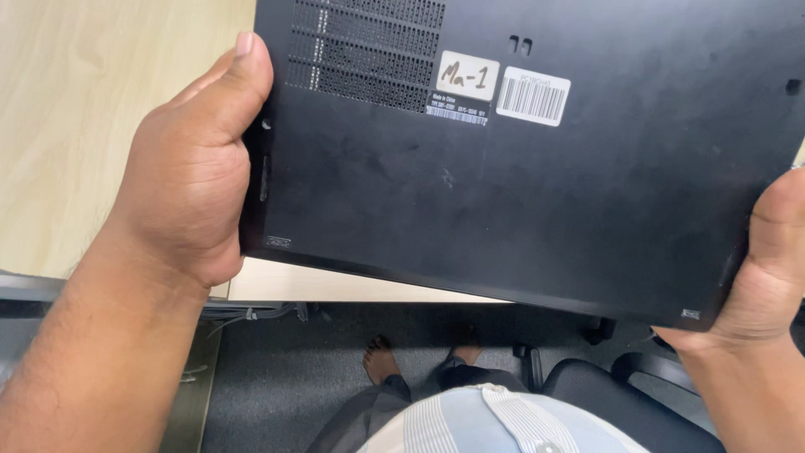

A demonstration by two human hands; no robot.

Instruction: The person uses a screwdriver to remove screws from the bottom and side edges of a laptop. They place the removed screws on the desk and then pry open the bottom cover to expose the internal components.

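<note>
Two hands hold the black laptop base (537,184) underside up: left grip (189,180) and right grip (771,268) clamp opposite edges above the bench (75,126).

Item count, head view

One laptop (537,168), underside up, carrying two white stickers (467,75), one barcode strip (457,115) and one vent grille (366,50). Two hands: left hand (189,176), right hand (767,260). One desk (84,109). One chair (620,394). Two bare feet (379,359).

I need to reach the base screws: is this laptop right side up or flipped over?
Flipped over: the laptop shows its underside, with vent grille and stickers, held between left hand and right hand.
</note>
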